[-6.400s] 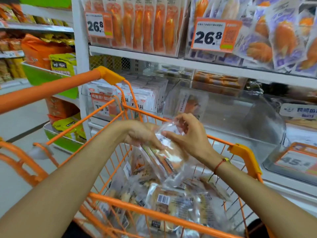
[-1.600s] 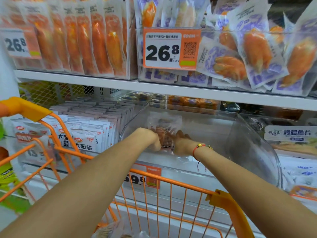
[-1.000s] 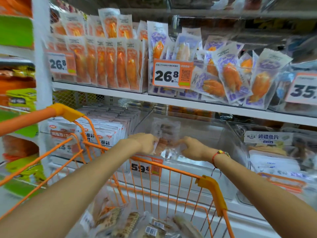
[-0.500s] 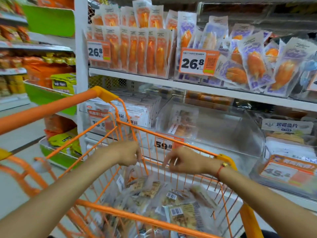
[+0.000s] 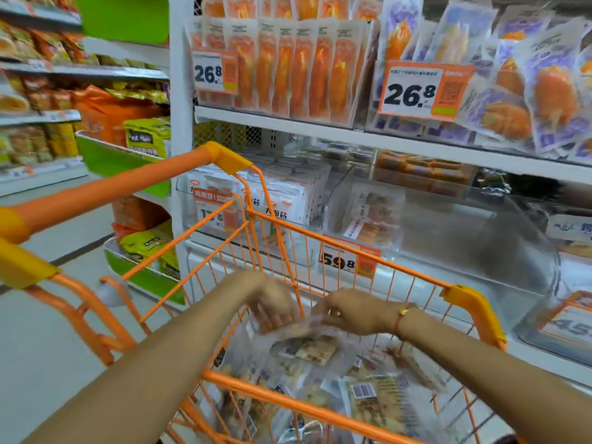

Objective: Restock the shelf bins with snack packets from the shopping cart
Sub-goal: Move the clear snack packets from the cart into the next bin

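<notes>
The orange shopping cart (image 5: 413, 271) stands against the shelf, with several clear snack packets heaped in it. Both my hands reach down into it. My left hand (image 5: 272, 302), blurred by motion, and my right hand (image 5: 352, 312) each pinch the upper edge of the topmost clear snack packet (image 5: 309, 347). Behind the cart, a clear shelf bin (image 5: 455, 225) carries a 59.8 price tag (image 5: 347, 261). One snack packet (image 5: 371, 216) stands upright at the bin's left side.
A bin of white packets (image 5: 285, 200) sits left of the clear bin, and another bin with a 45 tag (image 5: 570, 325) sits to the right. The shelf above (image 5: 320, 133) holds orange packets. The cart handle (image 5: 112, 193) crosses at left, beside the aisle floor (image 5: 48, 347).
My hands let go of a packet standing in the clear bin, drew back, dropped into the cart, and now pinch another packet on top of the heap.
</notes>
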Action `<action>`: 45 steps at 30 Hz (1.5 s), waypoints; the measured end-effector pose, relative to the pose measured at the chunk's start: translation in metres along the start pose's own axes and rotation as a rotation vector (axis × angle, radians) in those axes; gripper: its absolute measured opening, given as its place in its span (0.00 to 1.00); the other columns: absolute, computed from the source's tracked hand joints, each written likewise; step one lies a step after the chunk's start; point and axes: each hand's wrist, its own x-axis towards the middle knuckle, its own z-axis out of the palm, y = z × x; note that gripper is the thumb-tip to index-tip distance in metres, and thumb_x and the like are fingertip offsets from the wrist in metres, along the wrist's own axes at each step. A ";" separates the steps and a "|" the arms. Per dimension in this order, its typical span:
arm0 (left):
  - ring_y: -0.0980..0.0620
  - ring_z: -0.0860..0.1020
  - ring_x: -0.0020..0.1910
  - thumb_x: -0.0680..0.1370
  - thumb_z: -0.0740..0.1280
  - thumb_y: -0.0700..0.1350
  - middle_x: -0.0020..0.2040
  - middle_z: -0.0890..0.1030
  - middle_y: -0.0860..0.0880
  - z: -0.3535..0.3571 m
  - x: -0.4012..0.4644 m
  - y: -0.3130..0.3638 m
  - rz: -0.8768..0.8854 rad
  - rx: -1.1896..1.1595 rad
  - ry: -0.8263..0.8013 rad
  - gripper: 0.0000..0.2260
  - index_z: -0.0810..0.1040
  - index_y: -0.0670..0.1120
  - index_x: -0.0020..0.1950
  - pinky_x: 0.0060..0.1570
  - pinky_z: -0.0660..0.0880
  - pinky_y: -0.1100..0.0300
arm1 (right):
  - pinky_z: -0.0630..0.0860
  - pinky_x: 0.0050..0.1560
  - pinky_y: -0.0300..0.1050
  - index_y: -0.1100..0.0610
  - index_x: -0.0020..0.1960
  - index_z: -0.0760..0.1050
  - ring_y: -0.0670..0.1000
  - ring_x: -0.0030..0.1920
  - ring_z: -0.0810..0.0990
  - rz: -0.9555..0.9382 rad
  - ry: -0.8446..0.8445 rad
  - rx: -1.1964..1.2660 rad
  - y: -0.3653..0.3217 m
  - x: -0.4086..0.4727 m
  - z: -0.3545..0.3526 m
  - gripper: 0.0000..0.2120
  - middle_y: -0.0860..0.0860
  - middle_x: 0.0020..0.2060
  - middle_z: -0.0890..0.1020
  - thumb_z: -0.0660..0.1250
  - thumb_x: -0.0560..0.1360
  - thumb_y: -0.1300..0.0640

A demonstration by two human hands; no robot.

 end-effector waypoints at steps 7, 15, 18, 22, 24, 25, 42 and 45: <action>0.45 0.71 0.67 0.78 0.53 0.65 0.72 0.68 0.45 -0.025 -0.039 0.004 0.099 -0.639 0.326 0.29 0.69 0.48 0.70 0.58 0.74 0.53 | 0.79 0.46 0.40 0.53 0.49 0.73 0.48 0.42 0.80 0.166 0.306 1.049 -0.006 -0.035 -0.013 0.09 0.48 0.41 0.79 0.54 0.83 0.57; 0.53 0.74 0.64 0.72 0.73 0.48 0.64 0.77 0.50 -0.029 -0.047 -0.002 0.130 -0.756 0.225 0.17 0.79 0.44 0.58 0.60 0.73 0.59 | 0.71 0.48 0.44 0.55 0.55 0.75 0.53 0.48 0.76 0.187 0.338 1.381 -0.001 -0.037 -0.014 0.09 0.51 0.47 0.80 0.59 0.81 0.53; 0.56 0.73 0.57 0.71 0.73 0.49 0.57 0.76 0.53 -0.028 -0.046 -0.004 0.163 -0.795 0.221 0.16 0.80 0.46 0.57 0.62 0.70 0.61 | 0.78 0.45 0.41 0.53 0.52 0.78 0.50 0.45 0.79 0.156 0.317 1.549 -0.003 -0.039 -0.016 0.09 0.50 0.48 0.82 0.59 0.81 0.54; 0.47 0.73 0.65 0.73 0.73 0.49 0.67 0.73 0.48 -0.033 -0.037 -0.017 0.080 -0.762 0.493 0.24 0.73 0.45 0.67 0.59 0.76 0.50 | 0.73 0.64 0.43 0.56 0.70 0.68 0.48 0.64 0.74 0.193 0.085 1.130 -0.009 -0.037 -0.005 0.20 0.49 0.65 0.75 0.64 0.79 0.58; 0.44 0.73 0.64 0.75 0.71 0.48 0.66 0.74 0.45 -0.034 -0.033 -0.021 0.032 -0.714 0.580 0.23 0.71 0.44 0.68 0.61 0.74 0.49 | 0.63 0.72 0.47 0.53 0.76 0.57 0.51 0.74 0.62 0.140 -0.080 0.493 -0.012 -0.033 0.004 0.32 0.50 0.74 0.63 0.65 0.77 0.64; 0.43 0.74 0.64 0.75 0.71 0.49 0.66 0.74 0.44 -0.035 -0.031 -0.021 0.025 -0.712 0.565 0.24 0.71 0.43 0.68 0.62 0.74 0.47 | 0.59 0.73 0.49 0.52 0.78 0.52 0.52 0.76 0.56 0.085 -0.145 0.216 -0.015 -0.028 0.010 0.36 0.50 0.76 0.57 0.66 0.75 0.65; 0.46 0.68 0.46 0.73 0.60 0.48 0.43 0.68 0.44 -0.029 -0.039 0.000 0.184 -1.071 0.600 0.04 0.68 0.49 0.39 0.50 0.70 0.50 | 0.74 0.59 0.42 0.58 0.61 0.75 0.48 0.52 0.79 0.055 0.052 0.944 -0.019 -0.081 -0.053 0.15 0.54 0.52 0.81 0.58 0.79 0.68; 0.47 0.69 0.40 0.73 0.58 0.48 0.41 0.67 0.44 -0.022 -0.039 0.009 0.223 -1.101 0.559 0.05 0.68 0.49 0.38 0.41 0.74 0.55 | 0.74 0.59 0.38 0.57 0.58 0.78 0.48 0.55 0.80 0.091 0.238 1.327 -0.019 -0.087 -0.053 0.15 0.52 0.54 0.83 0.58 0.77 0.69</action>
